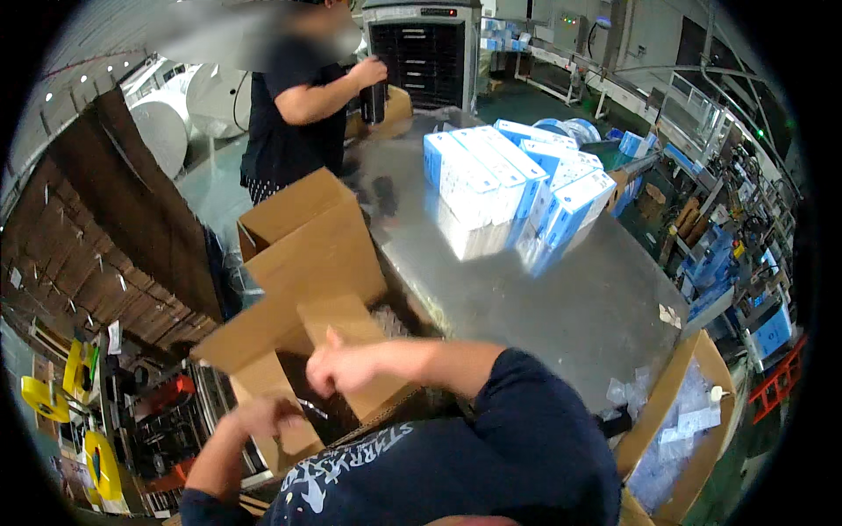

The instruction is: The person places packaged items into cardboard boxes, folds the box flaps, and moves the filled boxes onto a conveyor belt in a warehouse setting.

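An open cardboard box (289,329) stands in front of me at the left, its flaps spread outward. My left hand (267,417) rests over the near left flap (270,384), fingers apart and bent downward. Above the box opening is my right hand (340,366), thumb up and fingers curled, its forearm crossing the right flap (355,337). What the curled fingers hold, if anything, is hidden. Behind this box is another open cardboard box (316,232).
White and blue cartons (491,180) stand on the grey metal table (491,302). A box of clear plastic pieces (627,465) is at the near right. Tape rolls (103,465) hang at the left, below stacked flat cardboard (114,237). A co-worker (294,114) holds a dark cylinder (373,101).
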`<move>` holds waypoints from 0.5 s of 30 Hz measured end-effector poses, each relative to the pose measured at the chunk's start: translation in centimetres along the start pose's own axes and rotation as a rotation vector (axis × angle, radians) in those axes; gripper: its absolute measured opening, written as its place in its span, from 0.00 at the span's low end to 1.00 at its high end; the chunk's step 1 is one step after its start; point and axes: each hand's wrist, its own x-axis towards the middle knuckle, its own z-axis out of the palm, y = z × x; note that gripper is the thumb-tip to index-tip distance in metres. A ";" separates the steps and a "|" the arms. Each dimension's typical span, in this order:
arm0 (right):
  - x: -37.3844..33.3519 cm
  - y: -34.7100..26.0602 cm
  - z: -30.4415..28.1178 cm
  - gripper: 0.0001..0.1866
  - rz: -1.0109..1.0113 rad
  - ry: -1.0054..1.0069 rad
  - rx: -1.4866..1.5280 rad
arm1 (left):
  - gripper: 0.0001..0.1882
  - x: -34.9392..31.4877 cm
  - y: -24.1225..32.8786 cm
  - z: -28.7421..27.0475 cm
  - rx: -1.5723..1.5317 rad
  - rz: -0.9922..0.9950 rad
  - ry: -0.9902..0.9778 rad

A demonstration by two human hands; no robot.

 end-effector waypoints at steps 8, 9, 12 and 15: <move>-5.3 5.9 -4.3 0.38 0.343 -0.301 -0.188 | 0.38 -3.6 5.6 1.0 -0.387 0.092 -0.404; -4.5 5.7 -5.9 0.36 0.383 -0.398 0.014 | 0.36 -2.3 5.1 -0.1 -0.106 0.159 -0.134; -1.6 4.5 -11.2 0.25 -0.003 0.213 -0.315 | 0.47 2.6 2.4 0.1 0.355 -0.198 0.368; -0.3 6.4 -12.1 0.23 0.120 0.786 -0.669 | 0.58 5.1 -0.4 2.7 0.535 -0.211 0.418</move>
